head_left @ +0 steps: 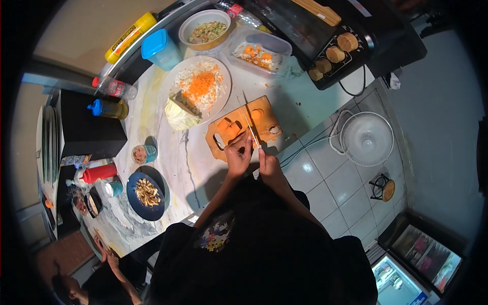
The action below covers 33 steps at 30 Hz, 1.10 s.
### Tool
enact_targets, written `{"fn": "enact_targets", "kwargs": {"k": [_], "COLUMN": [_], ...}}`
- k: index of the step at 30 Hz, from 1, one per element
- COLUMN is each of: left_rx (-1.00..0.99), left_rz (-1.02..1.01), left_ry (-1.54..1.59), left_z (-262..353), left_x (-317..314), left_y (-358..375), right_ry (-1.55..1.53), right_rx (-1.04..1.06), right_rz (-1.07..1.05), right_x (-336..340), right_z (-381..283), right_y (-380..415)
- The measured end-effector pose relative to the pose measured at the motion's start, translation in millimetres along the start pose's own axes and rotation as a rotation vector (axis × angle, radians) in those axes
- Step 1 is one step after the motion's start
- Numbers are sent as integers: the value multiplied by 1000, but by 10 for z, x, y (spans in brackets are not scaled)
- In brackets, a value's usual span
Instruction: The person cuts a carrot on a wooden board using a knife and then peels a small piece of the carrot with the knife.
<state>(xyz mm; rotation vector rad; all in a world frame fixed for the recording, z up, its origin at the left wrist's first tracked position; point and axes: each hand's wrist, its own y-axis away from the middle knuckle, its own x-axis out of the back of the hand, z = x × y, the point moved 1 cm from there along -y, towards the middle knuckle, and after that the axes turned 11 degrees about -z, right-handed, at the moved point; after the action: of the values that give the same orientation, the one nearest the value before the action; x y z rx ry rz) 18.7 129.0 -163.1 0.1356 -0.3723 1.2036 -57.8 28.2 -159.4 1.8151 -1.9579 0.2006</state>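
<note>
My right hand [268, 163] is wrapped around the handle of a knife [250, 118], whose long blade points away from me across a wooden cutting board [270, 108]. Close to the blade's left side, my left hand [239, 154] has its fingers bunched together at the board; whatever lies under the fingertips is hidden. Orange carrot pieces [231, 128] lie on the board left of the blade, and another carrot piece [257, 115] is to its right. Beyond the board stands a large plate [227, 81] with shredded cabbage, grated carrot [201, 85] and a cabbage wedge [181, 113].
A plastic container [287, 49] with carrot bits and a bowl [183, 33] of chopped vegetables stand at the back. A black appliance [376, 38] occupies the back right. On the left are a dark plate [137, 208] and bottles [109, 109]. Another person [109, 277] works at lower left.
</note>
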Motion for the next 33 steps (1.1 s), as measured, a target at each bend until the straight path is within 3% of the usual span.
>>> {"fn": "enact_targets", "kwargs": {"k": [4, 7, 14, 22, 33], "left_rx": [42, 47, 46, -18, -104], "left_rz": [0, 10, 24, 16, 3], "left_ry": [33, 17, 11, -48, -63], "left_z": [51, 51, 46, 77, 48], "left_x": [-15, -29, -6, 19, 2], "left_y": [-22, -12, -44, -102, -132], "right_ry": [-36, -8, 46, 35, -13], "right_rx": [82, -46, -77, -201, -186], "right_rz": [134, 45, 77, -68, 0], "right_x": [-7, -25, -67, -21, -87], "right_z": [-49, -34, 4, -92, -43], "right_y": [-19, -15, -42, -97, -140]}}
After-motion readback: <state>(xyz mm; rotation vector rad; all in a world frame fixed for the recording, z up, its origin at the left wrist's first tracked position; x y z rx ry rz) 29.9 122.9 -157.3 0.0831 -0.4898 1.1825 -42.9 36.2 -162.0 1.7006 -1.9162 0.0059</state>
